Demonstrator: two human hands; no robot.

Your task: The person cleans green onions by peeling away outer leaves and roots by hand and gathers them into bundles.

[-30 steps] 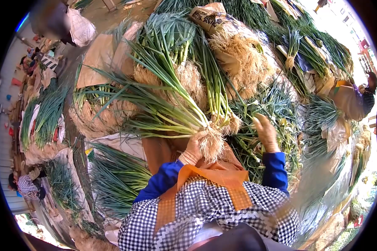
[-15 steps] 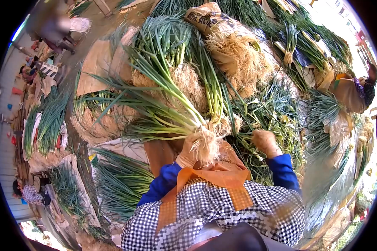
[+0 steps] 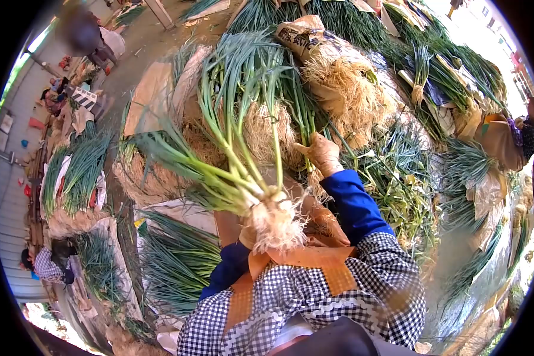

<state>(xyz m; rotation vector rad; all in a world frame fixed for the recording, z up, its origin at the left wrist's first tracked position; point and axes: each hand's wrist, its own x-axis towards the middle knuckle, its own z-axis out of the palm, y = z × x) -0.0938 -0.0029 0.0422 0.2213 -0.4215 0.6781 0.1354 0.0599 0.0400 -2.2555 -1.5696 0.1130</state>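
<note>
Bunch of green onions [image 3: 252,188] held above lap, pale roots nearest body, leaves fanning outward. Left hand [image 3: 247,236], mostly hidden behind roots, clasping it. Right hand [image 3: 321,153] touching slimmer bunch [image 3: 317,185] just beyond; whether fingers close, cannot tell. Loose green leaves [image 3: 406,193] heaped rightward.
</note>
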